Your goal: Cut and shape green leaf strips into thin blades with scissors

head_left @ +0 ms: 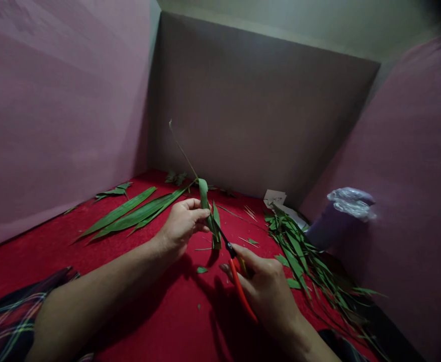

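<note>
Pinched between the thumb and fingers of my left hand [184, 223] is a long green leaf [203, 190], curled over at its top. My right hand [267, 281] is closed around orange-handled scissors [239, 289], whose dark blades point up and left to the leaf, close by my left fingertips. Whether the blades touch the leaf I cannot tell. Just behind them a folded piece of leaf [216, 244] shows above the red cloth. To the left of my left hand lie several long leaves [129, 216] joined at a thin stem [184, 153] that rises toward the wall.
A heap of leafy stems [299, 251] covers the right side of the red cloth [137, 296]. Beyond it stand a purple container [329, 226] with clear plastic on top and a white card [275, 197]. Thin wooden sticks [250, 213] and leaf scraps [202, 270] lie scattered. Walls enclose three sides.
</note>
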{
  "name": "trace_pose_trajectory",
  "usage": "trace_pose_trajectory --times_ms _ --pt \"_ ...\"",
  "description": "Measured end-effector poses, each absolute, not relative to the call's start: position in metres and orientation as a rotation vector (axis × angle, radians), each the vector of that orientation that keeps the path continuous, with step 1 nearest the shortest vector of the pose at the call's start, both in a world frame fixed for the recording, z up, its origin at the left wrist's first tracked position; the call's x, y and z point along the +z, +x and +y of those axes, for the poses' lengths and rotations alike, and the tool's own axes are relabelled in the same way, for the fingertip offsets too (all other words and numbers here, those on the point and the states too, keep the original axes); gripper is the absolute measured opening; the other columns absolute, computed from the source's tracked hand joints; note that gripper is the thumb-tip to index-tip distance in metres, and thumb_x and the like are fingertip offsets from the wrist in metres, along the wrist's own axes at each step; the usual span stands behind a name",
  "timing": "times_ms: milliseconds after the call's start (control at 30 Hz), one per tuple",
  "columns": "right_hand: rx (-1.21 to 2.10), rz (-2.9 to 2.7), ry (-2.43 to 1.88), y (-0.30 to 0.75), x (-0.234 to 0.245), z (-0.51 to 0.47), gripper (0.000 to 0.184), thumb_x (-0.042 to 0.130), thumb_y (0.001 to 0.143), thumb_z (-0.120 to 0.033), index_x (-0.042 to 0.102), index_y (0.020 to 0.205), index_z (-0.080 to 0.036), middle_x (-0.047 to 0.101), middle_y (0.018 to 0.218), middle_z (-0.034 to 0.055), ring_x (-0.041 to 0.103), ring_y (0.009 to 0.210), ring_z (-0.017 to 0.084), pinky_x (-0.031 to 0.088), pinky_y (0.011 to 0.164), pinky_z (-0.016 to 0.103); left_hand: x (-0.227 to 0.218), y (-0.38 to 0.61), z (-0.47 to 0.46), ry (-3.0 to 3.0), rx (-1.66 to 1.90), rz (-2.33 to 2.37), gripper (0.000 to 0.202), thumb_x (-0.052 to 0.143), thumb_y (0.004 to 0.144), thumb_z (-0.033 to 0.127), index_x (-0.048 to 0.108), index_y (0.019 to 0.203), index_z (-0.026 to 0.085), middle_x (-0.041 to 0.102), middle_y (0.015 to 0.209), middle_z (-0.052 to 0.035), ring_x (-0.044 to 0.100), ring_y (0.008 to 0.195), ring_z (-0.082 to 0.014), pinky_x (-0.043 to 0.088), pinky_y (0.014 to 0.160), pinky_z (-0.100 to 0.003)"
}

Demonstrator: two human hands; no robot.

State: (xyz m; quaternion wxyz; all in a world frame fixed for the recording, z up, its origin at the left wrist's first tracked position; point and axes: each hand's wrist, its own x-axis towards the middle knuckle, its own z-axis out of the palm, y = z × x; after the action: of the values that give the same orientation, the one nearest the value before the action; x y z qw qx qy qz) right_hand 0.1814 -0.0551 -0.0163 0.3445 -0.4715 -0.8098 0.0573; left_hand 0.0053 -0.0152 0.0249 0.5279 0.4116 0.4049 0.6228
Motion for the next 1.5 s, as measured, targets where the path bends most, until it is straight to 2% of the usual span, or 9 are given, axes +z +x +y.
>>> trace_pose_trajectory --times_ms 467,833,1167,1500 --pt "0.150 -2.122 -1.238 0.1813 -0.0230 -0.0544 0.027 0.056 0.081 -0.033 0.063 0.105 -0.021 0.059 0.054 -0.0028 0.049 0.045 0.012 0.035 0.047 0.021 0.0241 0.0057 -0.0147 0.987 1.471 0.961 0.007 0.062 0.062 0.008 0.056 0.065 0.011 0.056 0.057 0.0010 0.054 0.048 -0.0086 0.044 0.049 -0.023" --pt "0.156 -2.130 -1.188 0.1803 -0.0213 -0.0549 0.027 0.055 0.082 -0.034 0.062 0.104 -0.018 0.057 0.053 -0.0030 0.049 0.045 0.011 0.034 0.046 0.021 0.0227 0.0047 -0.0142 1.004 1.474 0.967 0.008 0.062 0.062 0.008 0.056 0.065 0.011 0.055 0.058 0.0012 0.054 0.049 -0.0089 0.044 0.050 -0.024" --pt "0.208 -2.138 -1.189 0.1796 -0.0227 -0.0543 0.027 0.055 0.083 -0.035 0.060 0.104 -0.019 0.050 0.050 -0.0052 0.045 0.044 0.011 0.032 0.047 0.021 0.0239 0.0057 -0.0149 1.004 1.465 0.977 0.008 0.061 0.062 0.007 0.055 0.066 0.011 0.055 0.059 0.0008 0.053 0.049 -0.0085 0.043 0.049 -0.023" --pt "0.154 -2.165 -1.195 0.1797 -0.0240 -0.0553 0.028 0.054 0.083 -0.036 0.060 0.104 -0.019 0.054 0.052 -0.0042 0.046 0.044 0.011 0.033 0.047 0.021 0.0238 0.0051 -0.0153 1.024 1.443 1.001 0.007 0.060 0.063 0.009 0.055 0.066 0.012 0.054 0.059 0.0008 0.053 0.052 -0.0094 0.043 0.050 -0.024"
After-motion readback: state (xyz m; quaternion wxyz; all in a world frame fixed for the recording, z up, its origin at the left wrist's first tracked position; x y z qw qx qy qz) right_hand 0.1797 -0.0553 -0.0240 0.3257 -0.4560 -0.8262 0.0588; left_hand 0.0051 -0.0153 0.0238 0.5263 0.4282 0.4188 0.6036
